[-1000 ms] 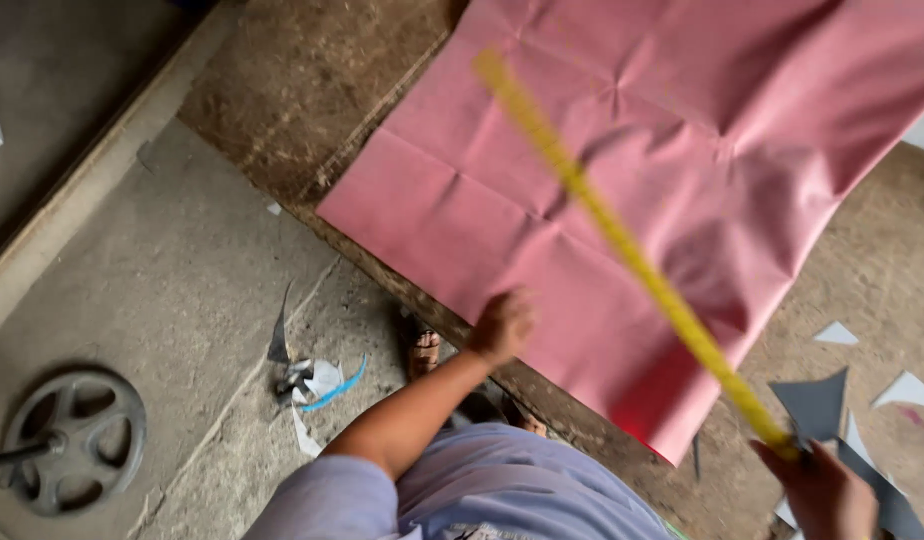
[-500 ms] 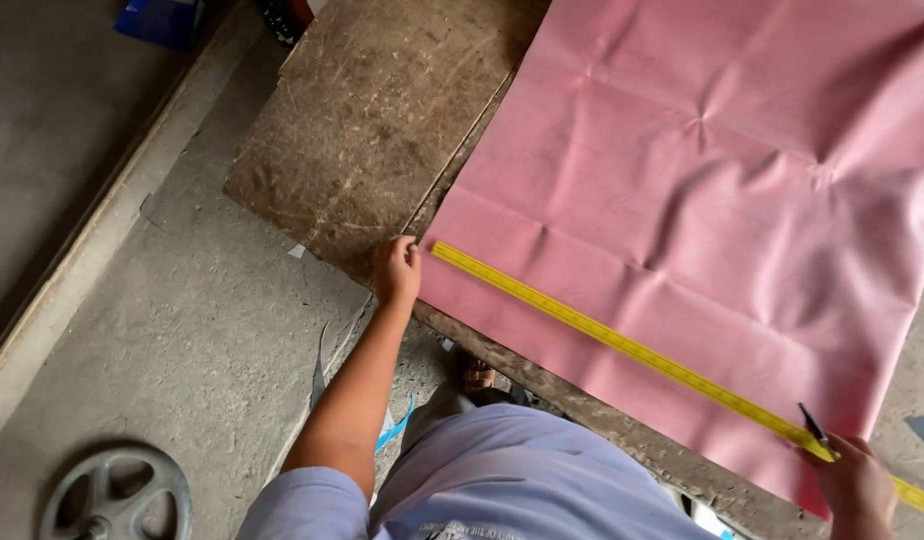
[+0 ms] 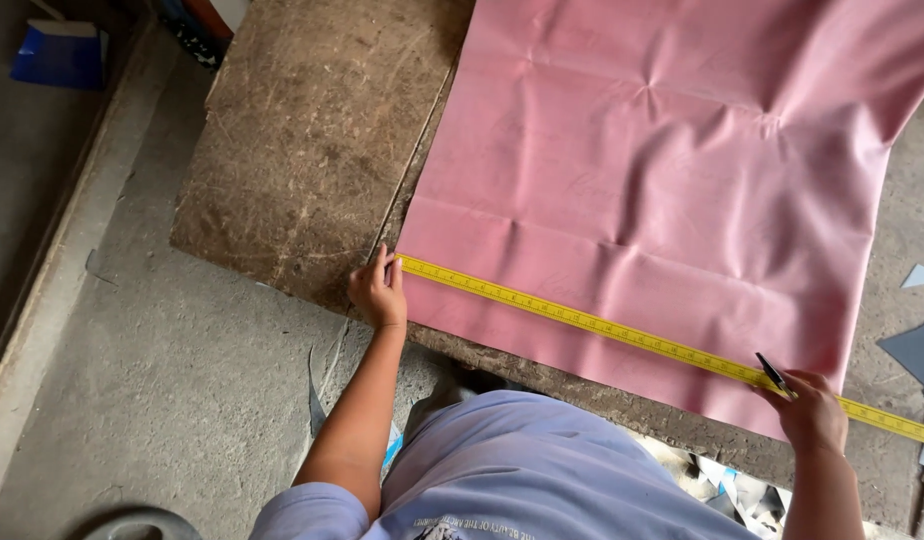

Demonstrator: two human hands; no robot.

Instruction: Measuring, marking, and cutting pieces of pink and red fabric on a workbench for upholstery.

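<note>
**Pink sheet measured with a yellow tape on a worn board**

Pink sheet, smooth and creased with fold lines, lies spread over a rough brown board seen from above. The sheet covers the right part of the board and runs past it on the far right; the bare, scratched wood shows to the left of the sheet.

A yellow tape measure is stretched flat along the near edge of the sheet, slanting from the sheet's near left corner down past its near right corner and on beyond it.

The left hand rests at the near left corner of the sheet, fingers together, pressing the end of the tape against the board. The right hand sits at the near right corner of the sheet, fingers closed on a dark pen whose tip touches the tape; the hand also rests on the tape there.

The person wears a pale lilac shirt, seen just below the near edge of the sheet. Grey paper scraps lie on the concrete floor to the right of the sheet. A blue dustpan sits on the floor well to the left of the sheet, beyond the board.
</note>
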